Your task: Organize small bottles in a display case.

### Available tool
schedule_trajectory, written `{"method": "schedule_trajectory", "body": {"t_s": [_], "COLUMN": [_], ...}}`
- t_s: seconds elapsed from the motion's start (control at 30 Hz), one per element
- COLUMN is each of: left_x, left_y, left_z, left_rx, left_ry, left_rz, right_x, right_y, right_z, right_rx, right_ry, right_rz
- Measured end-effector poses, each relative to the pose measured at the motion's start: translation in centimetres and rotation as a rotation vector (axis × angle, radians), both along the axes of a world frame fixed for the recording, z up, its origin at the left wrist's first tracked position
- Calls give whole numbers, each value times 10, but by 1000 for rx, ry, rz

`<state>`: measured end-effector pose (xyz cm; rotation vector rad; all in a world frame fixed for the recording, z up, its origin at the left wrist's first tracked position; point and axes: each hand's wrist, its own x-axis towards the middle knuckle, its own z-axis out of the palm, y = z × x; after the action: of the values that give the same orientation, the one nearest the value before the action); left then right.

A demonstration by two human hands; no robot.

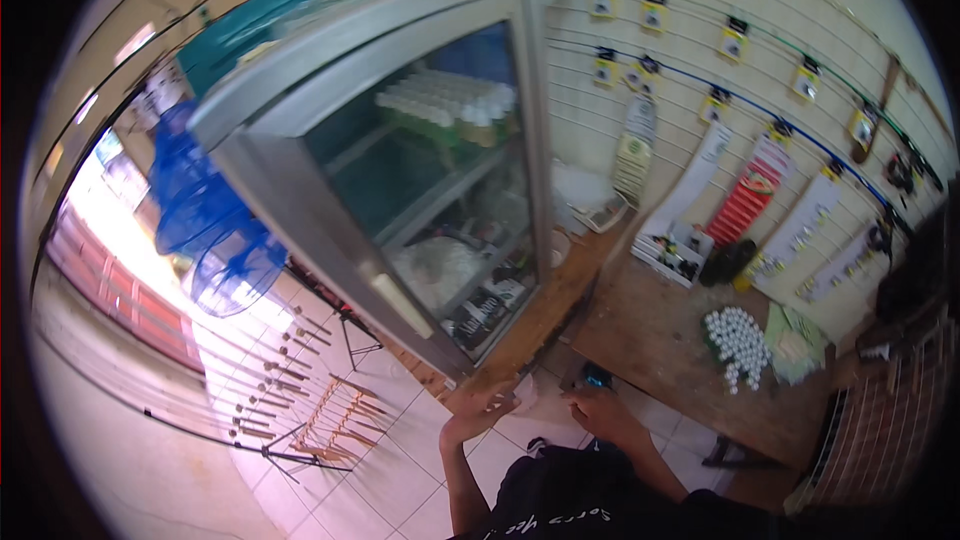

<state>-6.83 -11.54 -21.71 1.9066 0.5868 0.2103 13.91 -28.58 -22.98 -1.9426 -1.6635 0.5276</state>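
My left hand [486, 406] is beside the front edge of the wooden counter [551, 315]. Its fingers are bent towards a pale, see-through container [528, 393]; whether they touch it is unclear. To the right, my right hand [600, 412] is at the near corner of the brown table [637, 337], fingers curled. Just above those fingers sits a dark object with a glossy blue patch [596, 375], perhaps a phone. Blur hides whether the right hand grips it. Both forearms reach up from a black shirt [577, 491] with writing on it.
A glass-fronted metal cabinet [360, 315] stands on the counter, holding egg trays [450, 101]. White-topped small items [736, 345] cluster on the table. Packaged fishing goods [733, 37] and rods hang on the slatted wall. Wooden-handled items on racks [337, 420] stand on the tiled floor, below blue nets [202, 202].
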Motion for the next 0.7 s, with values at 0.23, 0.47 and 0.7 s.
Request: {"method": "schedule_trajectory", "body": {"t_s": [0.23,0.47,0.7], "left_x": [33,74,131], "left_y": [0,-24,-64], "left_z": [19,14,6], "left_rx": [-190,-179,-273], "left_ry": [13,100,96], "left_rz": [-48,-51,-182], "right_x": [29,68,112], "right_y": [-12,-47,-107], "right_z": [5,13,-10], "right_rx": [-53,-39,-34], "right_ry": [-29,-40,-17], "right_rz": [-82,-160,-335]}}
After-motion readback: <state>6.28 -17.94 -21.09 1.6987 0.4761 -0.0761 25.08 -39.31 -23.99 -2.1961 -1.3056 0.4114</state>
